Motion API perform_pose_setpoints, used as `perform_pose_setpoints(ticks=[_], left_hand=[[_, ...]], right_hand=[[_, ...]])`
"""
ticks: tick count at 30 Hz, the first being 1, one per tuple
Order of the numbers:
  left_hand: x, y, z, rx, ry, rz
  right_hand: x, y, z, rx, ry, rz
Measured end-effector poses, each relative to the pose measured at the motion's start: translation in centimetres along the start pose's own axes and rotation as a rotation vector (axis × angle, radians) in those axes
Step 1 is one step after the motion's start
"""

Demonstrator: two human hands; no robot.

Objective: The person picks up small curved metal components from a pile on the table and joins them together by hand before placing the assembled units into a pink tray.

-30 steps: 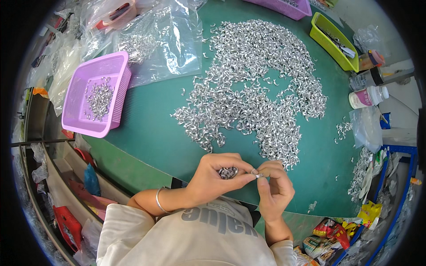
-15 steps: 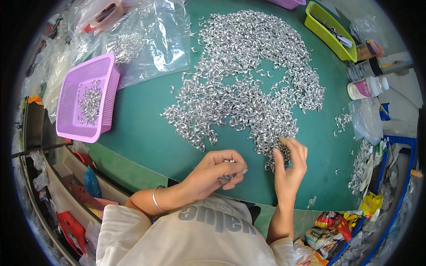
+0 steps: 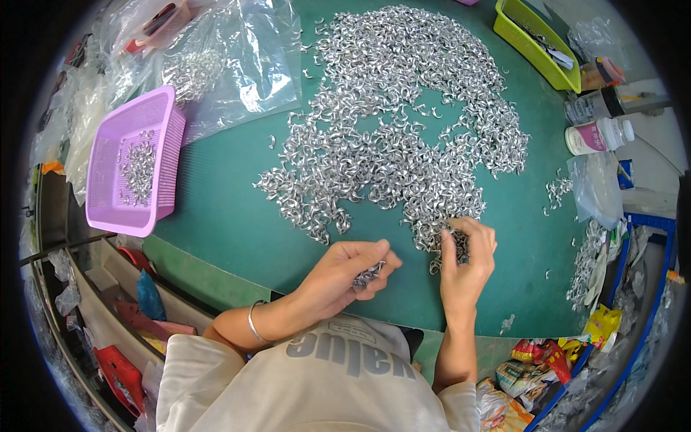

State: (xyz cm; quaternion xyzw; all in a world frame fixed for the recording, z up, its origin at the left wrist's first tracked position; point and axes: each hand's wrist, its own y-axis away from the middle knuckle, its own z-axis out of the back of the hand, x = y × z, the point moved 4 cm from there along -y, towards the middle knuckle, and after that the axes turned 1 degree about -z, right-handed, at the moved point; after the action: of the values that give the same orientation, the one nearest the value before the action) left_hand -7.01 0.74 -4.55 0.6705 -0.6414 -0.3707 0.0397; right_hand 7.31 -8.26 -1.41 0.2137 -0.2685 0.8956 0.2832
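Note:
A large heap of small silver curved metal pieces (image 3: 389, 155) is spread over the green table mat (image 3: 223, 180) in front of me. My left hand (image 3: 335, 277) is curled shut around a small handful of these pieces, some showing between thumb and fingers. At the heap's near edge, my right hand (image 3: 468, 263) has its thumb and fingers bent round a few pieces; the fingertips partly hide them. A purple plastic basket (image 3: 170, 169) at the left has a small pile of the same pieces on its bottom.
Clear plastic bags (image 3: 255, 72) lie at the back left, one over more pieces. A yellow-green tray (image 3: 533, 54) and a white bottle (image 3: 597, 137) stand at the far right. Loose pieces (image 3: 586, 266) lie along the right edge, above colourful packets (image 3: 529, 378).
My left thumb has shifted upward, showing more of the pieces held. My right hand stays at the heap's near edge, its fingers slightly repositioned. The whole view has shifted slightly.

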Motion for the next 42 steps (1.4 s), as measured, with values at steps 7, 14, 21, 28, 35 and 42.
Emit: perform_pose_setpoints(ticks=[7, 14, 21, 28, 35, 42], left_hand=[[0.3, -0.5, -0.8, -0.037, -0.123, -0.085], [-0.8, -0.3, -2.3, -0.076, -0.502, -0.358], [-1.6, 0.5, -2.7, -0.076, -0.672, -0.583], [-1.9, 0.9, -2.8, -0.045, -0.624, -0.610], [-2.1, 1.2, -2.8, -0.036, -0.600, -0.598], [-1.5, 0.9, -2.4, -0.029, -0.365, -0.280]], right_hand=[[-0.2, 2.4, -1.2, 0.089, -1.453, -0.628], [1.2, 3.6, -1.0, 0.003, -1.271, -0.453], [1.9, 4.6, -1.7, 0.044, -1.660, -0.661], [3.3, 4.3, -1.2, 0.121, -1.687, -0.839], [3.4, 4.7, -1.5, 0.176, -1.785, -0.863], [3.2, 4.4, -0.4, -0.034, -1.357, -0.513]])
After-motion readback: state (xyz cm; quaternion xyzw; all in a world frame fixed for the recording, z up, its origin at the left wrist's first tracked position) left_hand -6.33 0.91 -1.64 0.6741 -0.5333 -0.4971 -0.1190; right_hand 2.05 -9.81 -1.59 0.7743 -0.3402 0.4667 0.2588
